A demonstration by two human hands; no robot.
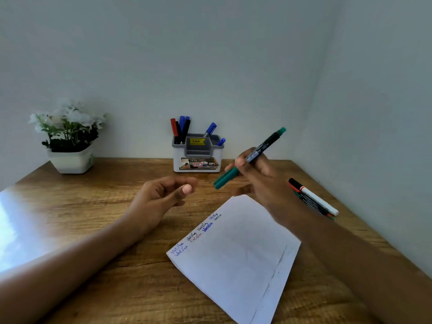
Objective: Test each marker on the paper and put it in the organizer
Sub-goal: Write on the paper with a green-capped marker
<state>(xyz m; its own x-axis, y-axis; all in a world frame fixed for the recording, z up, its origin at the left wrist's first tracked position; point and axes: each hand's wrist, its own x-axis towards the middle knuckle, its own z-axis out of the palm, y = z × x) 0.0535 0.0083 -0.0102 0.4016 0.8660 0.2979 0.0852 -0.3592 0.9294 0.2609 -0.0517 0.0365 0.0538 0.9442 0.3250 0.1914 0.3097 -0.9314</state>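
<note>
Progress looks past halfway: stowed markers [183, 128] crowd the organizer [180, 159] at 12 o'clock, loose markers [313, 198] wait at 3 o'clock. Right hand [254, 174] grips the green marker [268, 142] above the paper [236, 249]; left hand [159, 197] hangs loosely curled, empty.

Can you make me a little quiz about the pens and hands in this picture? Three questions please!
1. True or false: the left hand holds a marker.
2. What colour is the marker gripped by the right hand? A red, B green, C blue.
3. Fill the gap: the loose markers lie on the table to the ___ of the paper.
Key: 1 false, it is empty. 2 B. 3 right.
</note>
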